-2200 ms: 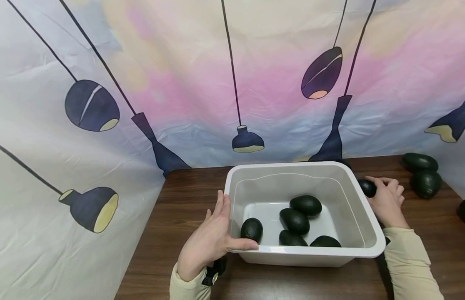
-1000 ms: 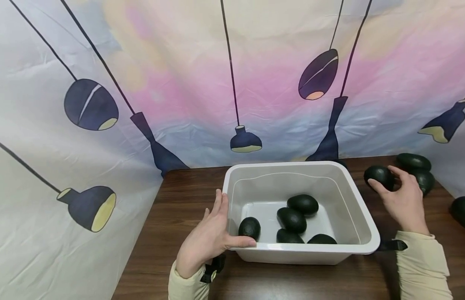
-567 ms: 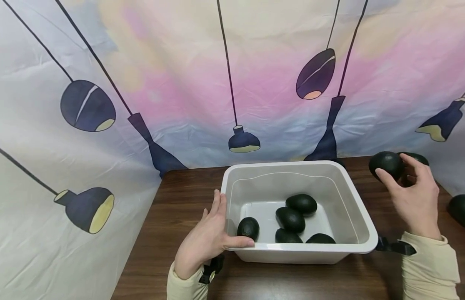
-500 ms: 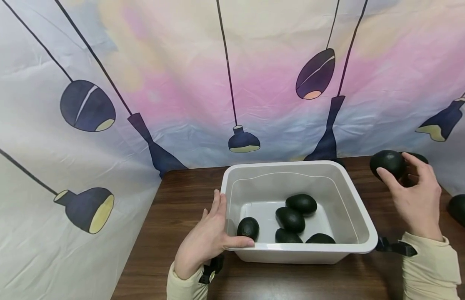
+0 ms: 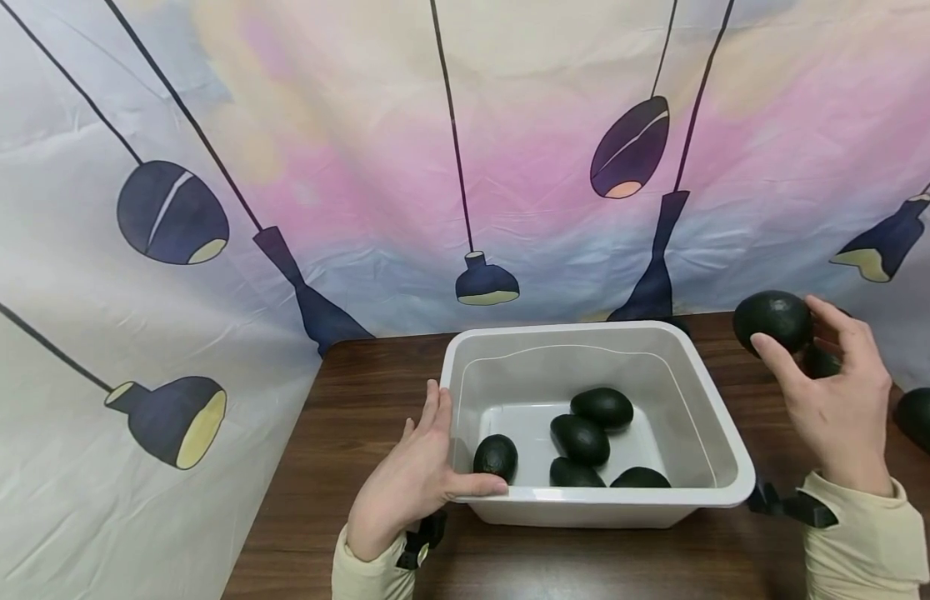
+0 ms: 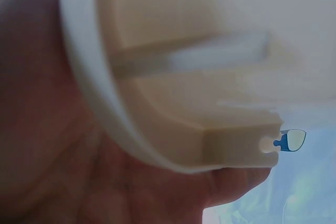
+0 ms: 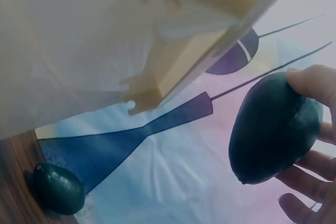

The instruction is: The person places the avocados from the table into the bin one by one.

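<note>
My right hand point(image 5: 840, 392) pinches a dark green avocado point(image 5: 772, 321) between thumb and fingers, raised to the right of a white plastic bin point(image 5: 585, 495). In the right wrist view, the held avocado point(image 7: 275, 129) fills the space beside the fingertips, the bin's underside above left. My left hand point(image 5: 408, 487) rests on the bin's front left corner, thumb laid along the front rim and fingers straight against the left side. Several avocados lie inside the bin, one avocado point(image 5: 496, 457) near the left hand and others grouped around a middle avocado point(image 5: 581, 440).
Behind the right hand another avocado point(image 5: 821, 361) is partly hidden. One avocado point(image 5: 921, 421) lies at the right edge; another avocado point(image 7: 59, 188) sits behind the bin. The brown wooden table point(image 5: 367, 392) ends at a hanging cloth point(image 5: 360, 167) printed with lamps.
The right hand has lifted the avocado from beside the bin's right side, moving it right and up. The left hand stays on the bin's corner; the avocados in the bin stay put.
</note>
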A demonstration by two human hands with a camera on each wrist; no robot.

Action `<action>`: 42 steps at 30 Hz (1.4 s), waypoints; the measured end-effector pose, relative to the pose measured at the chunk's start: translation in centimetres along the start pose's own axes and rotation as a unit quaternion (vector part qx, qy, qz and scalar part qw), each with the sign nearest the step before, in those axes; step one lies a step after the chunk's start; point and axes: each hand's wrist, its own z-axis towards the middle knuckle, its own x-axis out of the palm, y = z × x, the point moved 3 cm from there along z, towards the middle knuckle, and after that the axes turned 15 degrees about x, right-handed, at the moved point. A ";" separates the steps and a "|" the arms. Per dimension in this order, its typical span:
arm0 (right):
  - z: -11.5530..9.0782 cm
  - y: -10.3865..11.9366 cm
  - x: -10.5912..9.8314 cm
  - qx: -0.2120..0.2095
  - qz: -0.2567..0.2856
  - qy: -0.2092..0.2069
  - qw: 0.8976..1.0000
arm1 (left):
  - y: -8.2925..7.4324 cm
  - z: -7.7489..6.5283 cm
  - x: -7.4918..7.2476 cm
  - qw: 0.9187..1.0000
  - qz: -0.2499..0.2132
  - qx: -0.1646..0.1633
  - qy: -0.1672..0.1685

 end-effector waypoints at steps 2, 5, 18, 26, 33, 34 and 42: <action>-0.3 0.4 -0.1 -0.014 0.004 -0.001 1.000 | 0.0 0.0 0.0 1.000 -0.001 -0.003 0.000; -0.6 1.0 -0.3 -0.022 0.011 0.003 1.000 | 0.0 0.1 0.0 1.000 -0.003 -0.008 0.000; -1.5 2.6 -0.3 -0.102 0.044 0.018 0.994 | 0.0 0.0 0.0 1.000 0.001 -0.001 -0.003; -2.1 3.4 -0.3 -0.120 0.057 0.029 0.991 | 0.0 0.0 0.0 1.000 -0.002 -0.006 -0.005; -2.9 4.7 -0.3 -0.125 0.025 0.079 0.989 | 0.0 0.0 0.0 1.000 -0.007 -0.008 -0.003; -3.0 4.9 -0.3 -0.130 0.023 0.089 0.987 | 0.0 0.1 0.0 1.000 -0.007 -0.006 -0.003; -3.7 5.5 0.2 -0.171 0.010 0.140 0.975 | 0.0 0.1 0.0 1.000 -0.007 -0.004 -0.003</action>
